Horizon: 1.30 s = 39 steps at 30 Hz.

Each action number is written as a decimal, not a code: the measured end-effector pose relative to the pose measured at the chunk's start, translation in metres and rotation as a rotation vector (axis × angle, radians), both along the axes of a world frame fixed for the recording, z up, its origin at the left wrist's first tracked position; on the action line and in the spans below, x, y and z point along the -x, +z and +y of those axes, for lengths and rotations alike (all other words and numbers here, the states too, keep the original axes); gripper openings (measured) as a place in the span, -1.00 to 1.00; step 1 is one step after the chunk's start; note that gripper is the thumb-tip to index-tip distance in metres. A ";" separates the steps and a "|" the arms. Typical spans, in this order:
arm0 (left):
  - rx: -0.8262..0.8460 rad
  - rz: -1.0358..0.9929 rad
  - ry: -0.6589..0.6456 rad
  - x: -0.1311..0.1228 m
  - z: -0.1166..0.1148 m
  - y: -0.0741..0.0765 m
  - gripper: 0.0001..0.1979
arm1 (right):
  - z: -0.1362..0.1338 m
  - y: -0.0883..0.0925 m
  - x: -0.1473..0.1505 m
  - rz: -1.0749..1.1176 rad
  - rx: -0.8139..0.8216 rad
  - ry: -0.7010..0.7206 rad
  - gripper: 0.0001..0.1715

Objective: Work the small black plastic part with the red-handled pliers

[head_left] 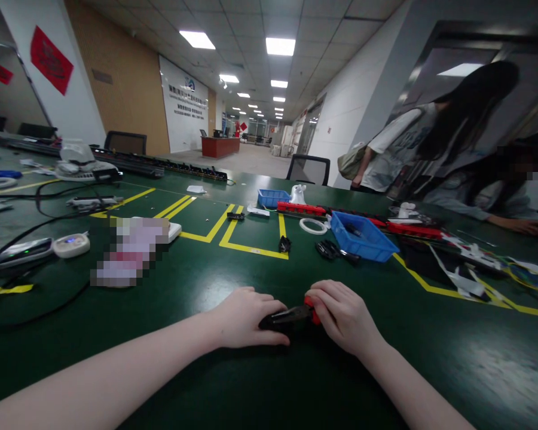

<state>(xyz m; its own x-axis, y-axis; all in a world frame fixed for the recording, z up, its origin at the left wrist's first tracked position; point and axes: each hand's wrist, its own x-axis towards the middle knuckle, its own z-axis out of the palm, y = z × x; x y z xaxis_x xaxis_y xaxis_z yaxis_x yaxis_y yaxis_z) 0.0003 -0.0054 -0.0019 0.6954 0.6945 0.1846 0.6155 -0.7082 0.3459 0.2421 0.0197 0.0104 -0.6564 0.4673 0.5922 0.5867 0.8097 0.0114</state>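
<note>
My left hand point(246, 319) and my right hand point(341, 313) meet low on the dark green table point(197, 280), close to its near edge. Between them lies a small black tool with a red part point(291, 315), possibly pliers. Both hands have curled fingers closed around its two ends, the left on the black end, the right on the red end. Most of the tool is covered by my fingers.
A blue bin point(363, 237), black clips point(329, 249), a white tape ring point(314, 226), a smaller blue tray point(272, 197) and red-black strips point(301, 208) lie beyond. Cables and power strips point(15, 252) sit left. Two people point(434, 143) stand at the right.
</note>
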 end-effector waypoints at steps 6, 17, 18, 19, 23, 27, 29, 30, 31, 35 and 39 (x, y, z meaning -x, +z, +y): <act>-0.008 0.000 -0.008 0.001 0.001 -0.001 -0.56 | 0.001 -0.001 0.001 -0.010 0.013 0.004 -0.73; -0.010 0.029 -0.001 0.001 0.001 0.002 -0.55 | 0.002 -0.004 0.004 -0.042 -0.012 0.025 -0.74; -0.008 0.026 -0.002 0.001 0.001 0.002 -0.55 | 0.001 -0.004 0.004 -0.045 -0.007 0.020 -0.73; -0.006 0.025 -0.006 0.001 0.001 0.002 -0.55 | 0.001 -0.004 0.004 -0.051 0.000 0.017 -0.73; -0.008 0.018 -0.011 0.001 0.002 0.001 -0.55 | 0.001 -0.004 0.004 -0.063 0.009 0.021 -0.73; -0.003 0.021 -0.014 0.001 0.002 0.001 -0.54 | 0.000 -0.005 0.004 -0.073 -0.001 0.017 -0.73; 0.000 0.024 -0.013 0.001 0.002 0.001 -0.53 | 0.000 -0.005 0.005 -0.077 -0.005 0.017 -0.74; -0.002 0.026 -0.010 0.001 0.002 0.001 -0.53 | 0.000 -0.005 0.005 -0.077 -0.005 0.015 -0.73; -0.004 0.029 -0.009 0.001 0.002 0.001 -0.52 | 0.000 -0.006 0.006 -0.077 -0.002 0.013 -0.73; -0.016 0.035 -0.011 0.002 0.002 0.001 -0.54 | 0.001 -0.006 0.006 -0.077 0.006 0.013 -0.73; -0.026 0.036 -0.010 0.002 0.002 0.000 -0.54 | 0.003 -0.006 0.003 -0.073 0.011 0.021 -0.73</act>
<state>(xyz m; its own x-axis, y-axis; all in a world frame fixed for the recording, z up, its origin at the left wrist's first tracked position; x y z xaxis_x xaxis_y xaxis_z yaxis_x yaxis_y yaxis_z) -0.0014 -0.0035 -0.0018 0.7089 0.6827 0.1774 0.6200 -0.7230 0.3049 0.2388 0.0227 0.0042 -0.7077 0.4593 0.5369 0.5674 0.8222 0.0445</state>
